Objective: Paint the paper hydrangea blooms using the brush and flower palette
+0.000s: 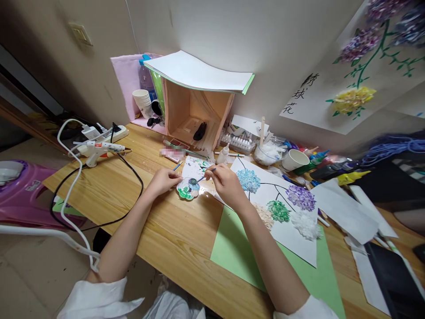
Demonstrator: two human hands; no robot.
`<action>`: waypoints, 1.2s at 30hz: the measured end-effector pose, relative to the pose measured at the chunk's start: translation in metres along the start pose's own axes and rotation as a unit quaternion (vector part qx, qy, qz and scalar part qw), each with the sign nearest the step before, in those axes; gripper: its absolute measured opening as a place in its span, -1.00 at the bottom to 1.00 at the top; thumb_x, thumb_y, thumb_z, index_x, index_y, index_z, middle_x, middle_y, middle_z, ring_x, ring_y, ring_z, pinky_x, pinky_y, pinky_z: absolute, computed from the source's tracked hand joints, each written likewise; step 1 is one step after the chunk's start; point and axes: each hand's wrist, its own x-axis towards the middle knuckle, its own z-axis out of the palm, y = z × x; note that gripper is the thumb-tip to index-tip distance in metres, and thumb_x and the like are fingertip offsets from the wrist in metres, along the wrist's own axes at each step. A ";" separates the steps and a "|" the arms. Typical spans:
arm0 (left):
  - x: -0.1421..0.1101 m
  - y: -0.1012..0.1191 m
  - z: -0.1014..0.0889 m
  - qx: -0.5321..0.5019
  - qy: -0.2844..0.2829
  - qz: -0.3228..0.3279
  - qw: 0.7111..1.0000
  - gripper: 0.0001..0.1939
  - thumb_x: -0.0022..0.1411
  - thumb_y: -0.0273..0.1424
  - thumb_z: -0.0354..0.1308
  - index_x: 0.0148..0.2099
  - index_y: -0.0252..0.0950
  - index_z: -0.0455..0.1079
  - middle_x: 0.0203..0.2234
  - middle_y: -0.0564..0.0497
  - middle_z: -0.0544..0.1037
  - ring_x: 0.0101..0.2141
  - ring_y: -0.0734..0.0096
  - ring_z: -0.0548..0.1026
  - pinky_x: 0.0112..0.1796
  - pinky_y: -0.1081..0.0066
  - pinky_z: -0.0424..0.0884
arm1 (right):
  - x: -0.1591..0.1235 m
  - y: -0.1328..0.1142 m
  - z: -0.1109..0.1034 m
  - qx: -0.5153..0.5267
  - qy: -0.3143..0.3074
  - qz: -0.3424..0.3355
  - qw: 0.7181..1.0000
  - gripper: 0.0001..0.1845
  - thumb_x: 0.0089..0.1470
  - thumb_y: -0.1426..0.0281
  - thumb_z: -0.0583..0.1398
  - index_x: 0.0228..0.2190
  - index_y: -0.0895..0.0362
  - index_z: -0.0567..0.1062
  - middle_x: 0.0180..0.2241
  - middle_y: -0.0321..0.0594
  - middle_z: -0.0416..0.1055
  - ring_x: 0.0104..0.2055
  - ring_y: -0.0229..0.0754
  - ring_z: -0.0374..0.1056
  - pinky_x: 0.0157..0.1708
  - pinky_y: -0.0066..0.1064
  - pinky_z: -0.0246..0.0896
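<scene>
My left hand (163, 180) pinches the rim of a small flower-shaped paint palette (188, 194) smeared with green, blue and dark paint. In my right hand (223, 180) is a thin paintbrush (201, 179), its tip down in the palette's dark middle. Behind the palette lies a paint-stained white paper (194, 165). To the right, a white sheet (299, 245) carries raised flower clusters in blue (248, 180), purple (300, 197), green (279, 211), peach and white, with dark painted stems. Part of that sheet is hidden by my right forearm.
A glue gun (101, 150) and cables lie at the left beside a power strip (121, 133). At the back stand an open box (179, 104), stacked paper cups (142, 102), a jar (265, 153) and a paper cup (295, 160). Green paper (239, 248) lies under the flower sheet.
</scene>
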 end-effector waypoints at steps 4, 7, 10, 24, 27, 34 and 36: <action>-0.001 0.001 0.000 -0.008 0.002 -0.003 1.000 -0.64 -0.12 -0.19 0.24 -0.39 -0.42 0.55 -0.55 -0.04 0.58 -0.53 0.38 0.47 -0.51 0.47 0.33 | 0.000 0.001 0.001 0.014 -0.008 -0.004 1.000 -0.75 0.24 0.36 0.01 -0.43 0.09 0.41 -0.38 -0.18 0.48 -0.23 -0.12 0.30 -0.21 -0.31 0.21; 0.000 0.000 0.000 -0.005 0.002 -0.002 1.000 -0.64 -0.11 -0.18 0.24 -0.39 -0.41 0.55 -0.54 -0.05 0.58 -0.53 0.37 0.48 -0.53 0.48 0.32 | 0.001 0.001 0.001 0.010 0.001 0.009 1.000 -0.72 0.24 0.35 0.00 -0.47 0.09 0.40 -0.40 -0.18 0.47 -0.25 -0.12 0.30 -0.22 -0.31 0.21; 0.001 -0.002 0.000 0.008 0.000 -0.007 1.000 -0.63 -0.10 -0.17 0.23 -0.37 -0.40 0.56 -0.55 -0.04 0.58 -0.53 0.35 0.48 -0.55 0.47 0.30 | 0.001 0.000 0.000 0.007 0.015 0.013 1.000 -0.72 0.24 0.36 -0.01 -0.43 0.09 0.41 -0.39 -0.18 0.47 -0.22 -0.11 0.30 -0.21 -0.30 0.20; 0.001 0.001 -0.001 0.011 -0.002 -0.003 1.000 -0.62 -0.11 -0.16 0.23 -0.39 -0.41 0.55 -0.54 -0.07 0.59 -0.52 0.34 0.48 -0.49 0.44 0.32 | 0.001 0.000 0.000 0.014 0.010 0.008 1.000 -0.71 0.26 0.32 -0.01 -0.42 0.09 0.41 -0.37 -0.19 0.47 -0.25 -0.15 0.31 -0.22 -0.34 0.19; 0.000 0.002 -0.001 0.006 -0.003 -0.003 1.000 -0.63 -0.11 -0.17 0.24 -0.40 -0.41 0.55 -0.54 -0.06 0.59 -0.52 0.34 0.48 -0.48 0.44 0.33 | 0.001 0.000 0.000 0.013 0.003 0.012 1.000 -0.70 0.26 0.31 -0.02 -0.43 0.09 0.41 -0.37 -0.20 0.47 -0.26 -0.15 0.31 -0.22 -0.34 0.19; 0.000 0.001 -0.001 0.003 0.000 -0.006 1.000 -0.63 -0.12 -0.16 0.26 -0.39 -0.40 0.56 -0.56 -0.05 0.58 -0.52 0.34 0.49 -0.50 0.46 0.33 | 0.001 0.000 -0.001 0.009 0.000 0.008 1.000 -0.71 0.26 0.34 -0.01 -0.45 0.08 0.40 -0.39 -0.21 0.46 -0.27 -0.16 0.30 -0.23 -0.33 0.19; 0.000 0.000 -0.001 0.005 0.000 -0.008 1.000 -0.62 -0.11 -0.16 0.25 -0.39 -0.41 0.56 -0.56 -0.05 0.58 -0.52 0.34 0.49 -0.51 0.46 0.33 | 0.001 0.001 -0.001 0.001 0.006 0.009 1.000 -0.70 0.26 0.34 -0.02 -0.45 0.09 0.40 -0.39 -0.20 0.46 -0.28 -0.15 0.30 -0.23 -0.33 0.19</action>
